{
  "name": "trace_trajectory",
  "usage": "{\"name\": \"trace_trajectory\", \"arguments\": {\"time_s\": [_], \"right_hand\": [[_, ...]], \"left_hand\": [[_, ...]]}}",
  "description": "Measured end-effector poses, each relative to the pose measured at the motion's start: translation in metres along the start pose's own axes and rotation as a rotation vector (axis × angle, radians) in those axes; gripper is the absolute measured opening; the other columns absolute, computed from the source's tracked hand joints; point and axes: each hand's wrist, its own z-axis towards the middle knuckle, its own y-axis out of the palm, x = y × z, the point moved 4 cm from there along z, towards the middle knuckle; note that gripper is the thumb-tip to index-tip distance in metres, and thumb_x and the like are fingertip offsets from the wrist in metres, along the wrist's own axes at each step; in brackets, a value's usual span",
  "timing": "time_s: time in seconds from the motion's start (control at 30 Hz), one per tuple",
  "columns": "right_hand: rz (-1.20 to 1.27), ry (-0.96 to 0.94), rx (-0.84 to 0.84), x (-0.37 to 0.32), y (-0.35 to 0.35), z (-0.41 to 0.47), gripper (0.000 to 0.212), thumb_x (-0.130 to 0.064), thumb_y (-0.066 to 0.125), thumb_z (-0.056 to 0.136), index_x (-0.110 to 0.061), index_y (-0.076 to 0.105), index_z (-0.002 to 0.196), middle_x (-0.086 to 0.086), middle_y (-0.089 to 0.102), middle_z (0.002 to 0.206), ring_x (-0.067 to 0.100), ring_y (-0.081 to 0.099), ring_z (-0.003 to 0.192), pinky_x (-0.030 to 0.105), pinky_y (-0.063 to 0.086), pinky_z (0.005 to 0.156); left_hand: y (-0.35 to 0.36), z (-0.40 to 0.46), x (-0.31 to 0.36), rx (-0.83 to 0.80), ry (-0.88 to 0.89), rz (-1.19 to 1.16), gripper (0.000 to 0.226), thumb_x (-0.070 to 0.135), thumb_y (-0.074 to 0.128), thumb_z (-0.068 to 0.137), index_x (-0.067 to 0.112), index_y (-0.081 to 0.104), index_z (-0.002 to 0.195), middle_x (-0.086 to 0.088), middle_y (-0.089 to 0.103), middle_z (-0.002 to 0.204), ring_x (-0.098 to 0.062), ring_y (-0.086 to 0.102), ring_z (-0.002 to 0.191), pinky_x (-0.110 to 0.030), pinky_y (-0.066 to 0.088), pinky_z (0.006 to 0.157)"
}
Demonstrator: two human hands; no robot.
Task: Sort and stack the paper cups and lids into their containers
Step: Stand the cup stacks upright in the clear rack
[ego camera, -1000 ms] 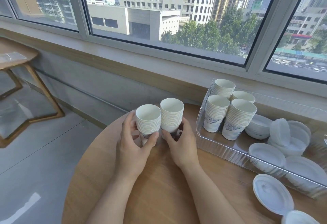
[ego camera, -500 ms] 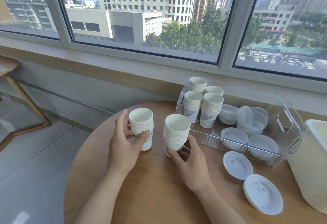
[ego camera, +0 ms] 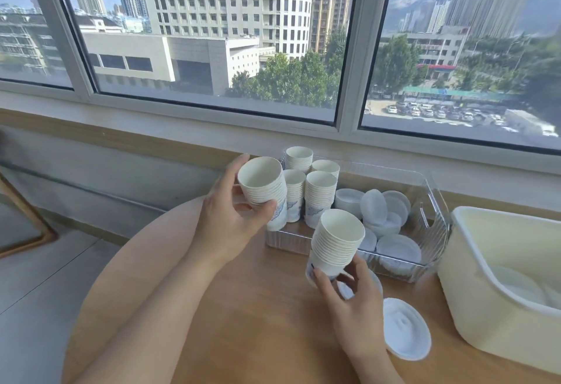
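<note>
The left hand point(ego camera: 226, 221) grips one cup stack point(ego camera: 265, 192). The right hand point(ego camera: 352, 295) grips another cup stack point(ego camera: 335, 244) beside the clear bin point(ego camera: 437, 201).

Just two bare forearms coming in from the bottom of the frame, no sleeves, no watch or rings showing. Left hand point(ego camera: 230, 219) and right hand point(ego camera: 353, 298) both ungloved, nails short and plain.

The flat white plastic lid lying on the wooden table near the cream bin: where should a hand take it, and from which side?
Judging by its pose, pinch the thin rim of the white plastic lid at its bare near edge, coming from above; it lies flat, so only the rim gives any hold.
</note>
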Motion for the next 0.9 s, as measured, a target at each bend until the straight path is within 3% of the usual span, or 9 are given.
{"name": "trace_trajectory", "arguments": {"time_s": [0.17, 0.27, 0.37, 0.53, 0.63, 0.8, 0.9], "right_hand": [[0.033, -0.021, 0.048, 0.0, -0.006, 0.005, 0.044, -0.017, 0.087, 0.082, -0.027, 0.066, 0.12, -0.021, 0.073, 0.104, 0.005, 0.07, 0.099, 0.011, 0.051, 0.084], [0.042, -0.018, 0.05, 0.004, -0.006, 0.006, 0.045, -0.02, 0.087, 0.081, -0.027, 0.067, 0.121, -0.018, 0.074, 0.104, 0.007, 0.07, 0.1, 0.016, 0.054, 0.086], [0.051, -0.031, 0.042, 0.005, -0.006, 0.008, 0.044, -0.02, 0.086, 0.082, -0.025, 0.067, 0.121, -0.016, 0.075, 0.104, 0.009, 0.07, 0.102, 0.017, 0.054, 0.088], [0.077, -0.017, 0.031, 0.004, -0.007, 0.01, 0.043, -0.017, 0.085, 0.083, -0.026, 0.066, 0.12, -0.019, 0.074, 0.102, 0.006, 0.069, 0.1, 0.011, 0.051, 0.083], [0.072, -0.014, 0.04, 0.004, -0.007, 0.01, 0.045, -0.018, 0.086, 0.083, -0.029, 0.065, 0.122, -0.019, 0.074, 0.103, 0.007, 0.069, 0.1, 0.012, 0.051, 0.084], [0.059, -0.024, 0.045, 0.003, -0.007, 0.01, 0.044, -0.018, 0.085, 0.083, -0.029, 0.066, 0.122, -0.018, 0.074, 0.106, 0.008, 0.069, 0.101, 0.015, 0.052, 0.087], [0.056, -0.017, 0.045, 0.003, -0.007, 0.009, 0.044, -0.019, 0.085, 0.084, -0.029, 0.066, 0.122, -0.02, 0.074, 0.106, 0.007, 0.069, 0.102, 0.013, 0.051, 0.087]], "left_hand": [[0.038, 0.014, -0.005, -0.05, 0.049, 0.135, 0.08, 0.032, 0.089, 0.077, 0.035, 0.049, 0.146, 0.018, 0.062, 0.133, -0.005, 0.063, 0.111, -0.032, 0.056, 0.097], [0.049, 0.014, -0.009, -0.004, 0.049, 0.257, 0.081, 0.046, 0.084, 0.077, 0.03, 0.05, 0.148, 0.019, 0.054, 0.125, -0.008, 0.053, 0.12, -0.032, 0.044, 0.103], [0.052, 0.017, -0.009, 0.067, 0.08, 0.36, 0.085, 0.065, 0.066, 0.071, 0.027, 0.054, 0.145, 0.01, 0.061, 0.117, -0.018, 0.052, 0.12, -0.041, 0.042, 0.102], [0.058, 0.019, -0.016, 0.108, 0.104, 0.44, 0.08, 0.064, 0.069, 0.073, 0.027, 0.054, 0.143, 0.017, 0.055, 0.111, -0.014, 0.047, 0.122, -0.032, 0.028, 0.102], [0.062, 0.016, -0.023, 0.124, 0.114, 0.485, 0.077, 0.063, 0.072, 0.073, 0.029, 0.055, 0.14, 0.019, 0.052, 0.107, -0.016, 0.048, 0.12, -0.035, 0.029, 0.1], [0.07, 0.01, -0.035, 0.117, 0.13, 0.548, 0.077, 0.059, 0.084, 0.071, 0.027, 0.058, 0.136, 0.01, 0.065, 0.109, -0.019, 0.05, 0.119, -0.04, 0.032, 0.099], [0.073, 0.006, -0.039, 0.103, 0.174, 0.589, 0.075, 0.065, 0.074, 0.072, 0.025, 0.06, 0.134, 0.007, 0.067, 0.112, -0.021, 0.051, 0.119, -0.042, 0.033, 0.099]]}}
